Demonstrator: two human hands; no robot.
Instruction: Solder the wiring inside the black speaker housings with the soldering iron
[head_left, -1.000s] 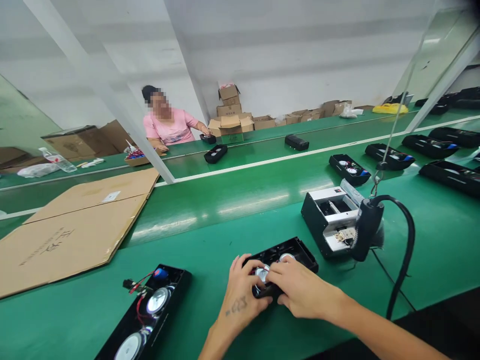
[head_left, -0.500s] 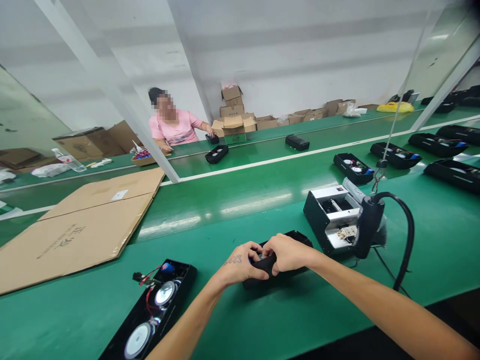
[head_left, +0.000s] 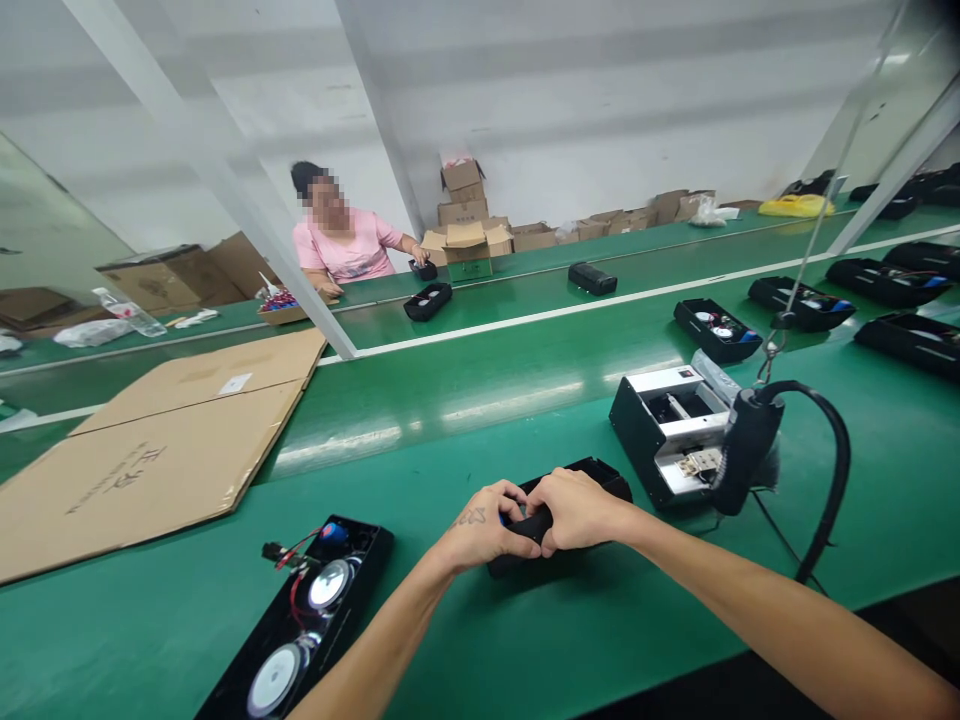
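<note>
A black speaker housing (head_left: 611,484) lies on the green bench in front of me, partly covered by my hands. My left hand (head_left: 491,525) grips the near side of the housing, thumb outside and fingers bent over the edge. My right hand (head_left: 574,510) is closed on the same edge, its fingertips close to those of the left. What lies inside under my fingers is mostly hidden. To the left, a second open housing (head_left: 352,590) holds two round silver speakers, a blue part and red wires, with a small board at its far end.
A black and white machine (head_left: 637,440) stands right of the housing, beside a hanging black tool (head_left: 746,450) with a thick cable. Flat cardboard (head_left: 172,430) lies at left. More housings (head_left: 716,330) line the conveyor. A person in pink (head_left: 352,250) sits across, one hand at a black housing.
The view has shifted slightly, so the machine and hanging tool appear a little further right. My hands keep nearly the same hold on the housing.
</note>
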